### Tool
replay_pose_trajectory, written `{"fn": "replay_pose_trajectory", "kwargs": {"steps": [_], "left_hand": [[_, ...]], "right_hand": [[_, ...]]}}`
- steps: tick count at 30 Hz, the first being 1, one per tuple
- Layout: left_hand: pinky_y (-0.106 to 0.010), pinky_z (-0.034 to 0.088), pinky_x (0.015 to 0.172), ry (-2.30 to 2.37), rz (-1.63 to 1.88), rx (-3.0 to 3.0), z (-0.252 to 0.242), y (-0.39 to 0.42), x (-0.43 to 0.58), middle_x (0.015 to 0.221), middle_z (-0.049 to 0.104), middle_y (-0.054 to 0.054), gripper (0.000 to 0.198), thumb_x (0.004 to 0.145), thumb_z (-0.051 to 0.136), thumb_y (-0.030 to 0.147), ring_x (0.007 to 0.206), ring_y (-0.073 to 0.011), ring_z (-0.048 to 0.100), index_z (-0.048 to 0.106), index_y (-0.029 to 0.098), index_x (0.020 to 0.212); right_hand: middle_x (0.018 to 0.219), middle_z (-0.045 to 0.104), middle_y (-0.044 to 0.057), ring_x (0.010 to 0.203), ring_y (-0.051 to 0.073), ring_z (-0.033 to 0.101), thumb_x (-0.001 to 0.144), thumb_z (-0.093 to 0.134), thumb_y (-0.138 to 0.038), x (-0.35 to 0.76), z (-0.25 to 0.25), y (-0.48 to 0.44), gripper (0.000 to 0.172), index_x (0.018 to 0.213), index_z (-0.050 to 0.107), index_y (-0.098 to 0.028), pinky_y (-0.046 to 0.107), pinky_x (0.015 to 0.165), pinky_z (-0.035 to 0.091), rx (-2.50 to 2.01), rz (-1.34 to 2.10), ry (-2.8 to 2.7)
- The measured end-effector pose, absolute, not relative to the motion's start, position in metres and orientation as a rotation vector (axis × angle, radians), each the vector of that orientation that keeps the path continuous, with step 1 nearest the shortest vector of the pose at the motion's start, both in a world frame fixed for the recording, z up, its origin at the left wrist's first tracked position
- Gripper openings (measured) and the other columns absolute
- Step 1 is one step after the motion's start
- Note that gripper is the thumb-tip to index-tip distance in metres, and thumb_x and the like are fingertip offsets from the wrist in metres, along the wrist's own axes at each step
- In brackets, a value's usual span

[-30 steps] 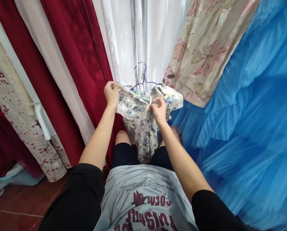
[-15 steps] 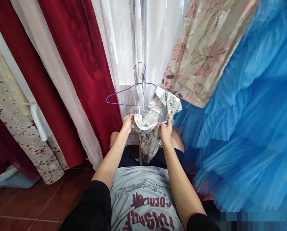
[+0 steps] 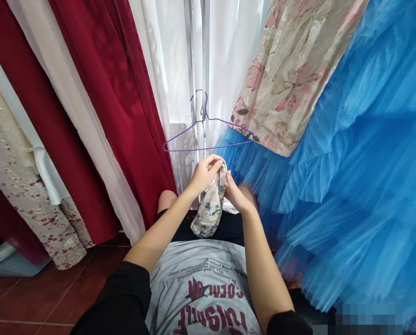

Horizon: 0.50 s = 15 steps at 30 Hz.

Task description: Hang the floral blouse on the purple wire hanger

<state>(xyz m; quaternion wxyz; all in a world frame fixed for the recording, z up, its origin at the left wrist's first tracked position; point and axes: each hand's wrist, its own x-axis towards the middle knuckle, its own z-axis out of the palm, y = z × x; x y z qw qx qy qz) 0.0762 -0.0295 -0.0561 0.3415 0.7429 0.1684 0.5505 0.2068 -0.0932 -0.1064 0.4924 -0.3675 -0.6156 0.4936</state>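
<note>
A small white garment with a blue and yellow floral print (image 3: pixel 209 209) hangs bunched in front of my lap. My left hand (image 3: pixel 206 177) is closed on its upper edge, thumb and fingers pinching the cloth. My right hand (image 3: pixel 238 195) is at the garment's right side, thumb raised and fingers partly hidden behind the cloth. A white fold of the garment shows below that hand. Just beyond my hands, a purple wire hanger (image 3: pixel 208 150) hangs bare by its hook on a metal rack pole (image 3: pixel 202 46).
Dark red drapes (image 3: pixel 99 70) and a pale floral cloth (image 3: pixel 54 223) hang on the left. White fabric (image 3: pixel 225 56) hangs behind the pole. To the right are a beige flowered cloth (image 3: pixel 284 93) and blue tulle (image 3: pixel 350 186). Red floor tiles (image 3: pixel 71 288) show at lower left.
The floral garment has come off the hanger's right side and moved down toward my lap, now bunched narrow. My left hand has moved right, closer to my right hand.
</note>
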Motion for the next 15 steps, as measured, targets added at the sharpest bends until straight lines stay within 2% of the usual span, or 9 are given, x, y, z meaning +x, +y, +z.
{"fn": "replay_pose_trajectory", "kwargs": {"steps": [4,8,11,13,15], "left_hand": [[-0.027,0.051,0.083,0.495,1.432,1.886,-0.065,-0.018,0.070,0.096,0.066,-0.004,0.027,0.093,0.066,0.046,0.089,-0.0158,0.063,0.066,0.019,0.097],[-0.031,0.053,0.088,0.426,0.973,1.792,-0.082,-0.018,0.048,0.104,0.068,-0.006,0.052,0.092,0.056,0.069,0.095,-0.0192,0.066,0.063,0.024,0.117],[-0.034,0.051,0.096,0.409,0.608,1.813,-0.099,-0.037,0.032,0.107,0.071,-0.008,0.060,0.081,0.071,0.069,0.102,-0.0223,0.066,0.067,0.020,0.114],[-0.032,0.053,0.088,0.421,0.439,1.833,-0.111,-0.054,0.024,0.097,0.071,-0.007,0.057,0.077,0.075,0.067,0.093,-0.0213,0.066,0.070,0.017,0.105],[-0.028,0.051,0.072,0.492,0.343,1.916,-0.122,-0.065,0.013,0.082,0.068,-0.004,0.054,0.079,0.073,0.068,0.076,-0.0175,0.062,0.071,0.015,0.091]], "right_hand": [[0.070,0.069,0.004,0.073,0.023,0.065,0.078,0.072,-0.069,0.205,-0.093,-0.103,0.054,0.086,0.072,-0.015,0.033,0.069,0.052,-0.937,1.174,-1.571],[0.072,0.069,0.003,0.069,0.021,0.063,0.077,0.078,-0.061,0.214,-0.086,-0.114,0.046,0.079,0.070,-0.016,0.032,0.067,0.052,-0.957,1.135,-1.508],[0.072,0.069,0.002,0.064,0.020,0.062,0.081,0.077,-0.058,0.225,-0.078,-0.128,0.040,0.081,0.071,-0.019,0.032,0.066,0.052,-0.921,1.140,-1.409],[0.071,0.069,0.002,0.062,0.020,0.062,0.083,0.076,-0.057,0.234,-0.072,-0.138,0.037,0.081,0.072,-0.020,0.031,0.062,0.051,-0.919,1.098,-1.345],[0.068,0.068,0.003,0.060,0.020,0.062,0.081,0.078,-0.056,0.245,-0.065,-0.144,0.036,0.078,0.072,-0.020,0.030,0.057,0.050,-0.951,1.049,-1.324]]}}
